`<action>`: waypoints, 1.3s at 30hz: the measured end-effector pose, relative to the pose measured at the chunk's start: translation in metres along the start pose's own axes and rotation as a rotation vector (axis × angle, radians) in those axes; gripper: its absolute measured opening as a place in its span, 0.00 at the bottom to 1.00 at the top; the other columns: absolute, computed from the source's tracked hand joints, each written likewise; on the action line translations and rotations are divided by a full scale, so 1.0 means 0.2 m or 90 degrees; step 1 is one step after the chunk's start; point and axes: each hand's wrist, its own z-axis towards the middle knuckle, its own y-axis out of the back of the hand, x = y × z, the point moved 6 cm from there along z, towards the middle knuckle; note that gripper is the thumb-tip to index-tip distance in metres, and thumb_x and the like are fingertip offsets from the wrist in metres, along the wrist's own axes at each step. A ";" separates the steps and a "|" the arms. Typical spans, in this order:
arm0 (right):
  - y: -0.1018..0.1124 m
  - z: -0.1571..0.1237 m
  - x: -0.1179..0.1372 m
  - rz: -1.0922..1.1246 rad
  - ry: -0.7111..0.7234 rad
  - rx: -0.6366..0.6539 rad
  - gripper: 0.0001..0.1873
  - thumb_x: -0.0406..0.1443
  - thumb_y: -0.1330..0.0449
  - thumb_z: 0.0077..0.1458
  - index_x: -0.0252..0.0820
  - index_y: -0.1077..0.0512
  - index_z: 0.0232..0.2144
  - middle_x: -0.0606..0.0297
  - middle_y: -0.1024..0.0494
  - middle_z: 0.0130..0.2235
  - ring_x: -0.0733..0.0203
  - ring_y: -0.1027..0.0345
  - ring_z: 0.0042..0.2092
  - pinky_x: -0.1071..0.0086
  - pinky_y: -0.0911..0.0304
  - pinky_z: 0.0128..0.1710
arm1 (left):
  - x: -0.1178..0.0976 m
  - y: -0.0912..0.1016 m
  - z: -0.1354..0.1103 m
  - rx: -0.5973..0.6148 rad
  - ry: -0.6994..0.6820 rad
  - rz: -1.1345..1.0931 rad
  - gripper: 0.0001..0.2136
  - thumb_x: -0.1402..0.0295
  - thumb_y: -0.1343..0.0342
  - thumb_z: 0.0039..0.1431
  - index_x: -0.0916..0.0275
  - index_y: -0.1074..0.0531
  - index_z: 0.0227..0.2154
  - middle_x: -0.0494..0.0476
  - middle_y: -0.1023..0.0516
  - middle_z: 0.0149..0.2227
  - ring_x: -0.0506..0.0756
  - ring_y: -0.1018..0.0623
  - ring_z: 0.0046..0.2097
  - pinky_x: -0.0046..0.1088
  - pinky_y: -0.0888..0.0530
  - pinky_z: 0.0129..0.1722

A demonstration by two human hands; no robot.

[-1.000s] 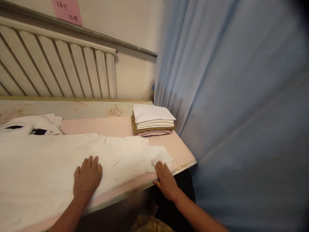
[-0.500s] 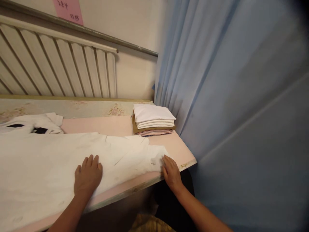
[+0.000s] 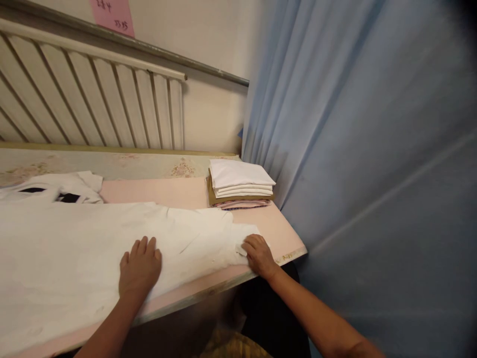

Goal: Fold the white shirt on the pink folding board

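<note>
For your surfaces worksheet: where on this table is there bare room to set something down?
Bare pink table lies between the spread white garment and the folded stack; another patch right of the right hand. The left is crowded.

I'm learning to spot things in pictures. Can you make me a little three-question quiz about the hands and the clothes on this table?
1. True or false: the left hand lies flat on the white garment.
2. Which hand grips the garment's end near the table corner? A) left B) right
3. Fill in: the folded stack sits beside the blue ______.

Key: 1 true. 2 B, the right hand. 3 curtain.
</note>
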 end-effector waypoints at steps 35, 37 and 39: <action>0.07 -0.13 0.08 0.046 -0.006 0.045 0.06 0.36 0.44 0.60 0.45 0.28 0.39 0.60 0.23 0.41 0.57 0.31 0.49 0.55 0.39 0.57 | 0.01 0.00 0.00 0.018 0.022 -0.024 0.24 0.67 0.61 0.62 0.64 0.42 0.61 0.66 0.42 0.65 0.62 0.46 0.66 0.49 0.49 0.62; 0.08 -0.08 0.11 0.063 -0.028 0.018 0.06 0.35 0.45 0.61 0.44 0.28 0.38 0.61 0.23 0.40 0.58 0.31 0.47 0.56 0.39 0.57 | 0.01 -0.01 0.00 0.016 0.019 -0.016 0.24 0.67 0.61 0.62 0.64 0.41 0.61 0.66 0.42 0.65 0.62 0.46 0.66 0.49 0.50 0.62; 0.07 -0.01 0.14 0.085 -0.039 -0.007 0.08 0.32 0.47 0.61 0.43 0.28 0.39 0.60 0.23 0.41 0.59 0.32 0.47 0.57 0.39 0.57 | 0.01 -0.01 0.00 0.016 0.012 -0.009 0.24 0.67 0.62 0.62 0.65 0.41 0.60 0.66 0.42 0.65 0.62 0.46 0.66 0.49 0.49 0.62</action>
